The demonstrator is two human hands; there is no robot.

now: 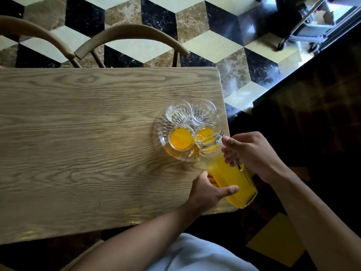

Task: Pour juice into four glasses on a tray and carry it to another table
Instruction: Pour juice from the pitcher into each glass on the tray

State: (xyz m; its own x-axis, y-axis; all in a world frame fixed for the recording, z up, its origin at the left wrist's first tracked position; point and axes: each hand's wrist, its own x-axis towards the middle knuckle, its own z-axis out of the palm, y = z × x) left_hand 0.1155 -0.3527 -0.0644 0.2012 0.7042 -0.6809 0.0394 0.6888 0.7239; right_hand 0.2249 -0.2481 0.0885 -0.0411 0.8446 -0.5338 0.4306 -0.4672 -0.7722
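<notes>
A round cut-glass tray (163, 139) sits near the right edge of the wooden table (78, 133). On it stand several small glasses: the near-left glass (181, 139) holds orange juice, the near-right glass (204, 133) holds juice under the jug's spout, and the far-left glass (178, 112) and far-right glass (204, 112) are empty. A glass jug (234, 180) of orange juice is tilted over the near-right glass. My right hand (248, 151) grips its handle. My left hand (209, 190) supports the jug's body from below.
Two curved wooden chair backs (132, 34) stand at the table's far side. The floor is patterned marble tiles (220, 45). A wheeled metal cart (312, 30) stands at the top right. A dark counter surface (322, 114) lies right of the table.
</notes>
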